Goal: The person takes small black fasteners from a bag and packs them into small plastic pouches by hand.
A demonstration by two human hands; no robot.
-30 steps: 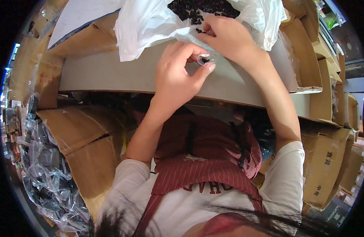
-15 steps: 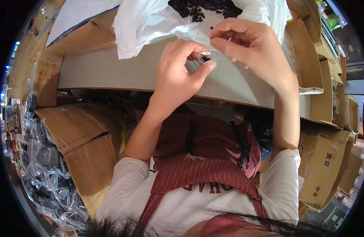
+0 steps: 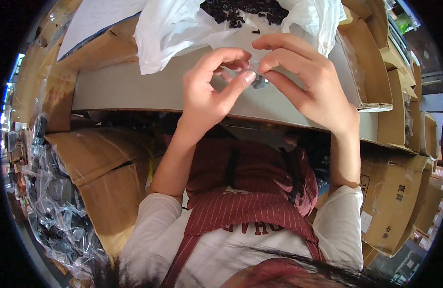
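Observation:
Over the table, my left hand (image 3: pixel 207 86) pinches a small clear plastic bag (image 3: pixel 259 83) by its upper edge between thumb and fingers. Small dark pieces show through the bag's lower part. My right hand (image 3: pixel 310 81) meets it from the other side, its thumb and a finger closed at the bag's top edge. Fingers partly cover the bag's mouth. Beyond the hands, a pile of small black screw-like parts (image 3: pixel 236 20) lies in an opened white plastic bag (image 3: pixel 166 36). One loose black part (image 3: pixel 256 31) lies apart, nearer my right hand.
The grey table (image 3: pixel 130 91) ends in an edge just below my hands. Cardboard boxes stand at the right (image 3: pixel 370 62) and below left (image 3: pixel 108 192). Clear bags of dark parts (image 3: pixel 63 206) are heaped at far left. A white sheet (image 3: pixel 99 21) lies upper left.
My right hand has come down and left from beside the white bag to the small clear bag. The clear bag's round open mouth has narrowed, and it now hangs lower between both hands.

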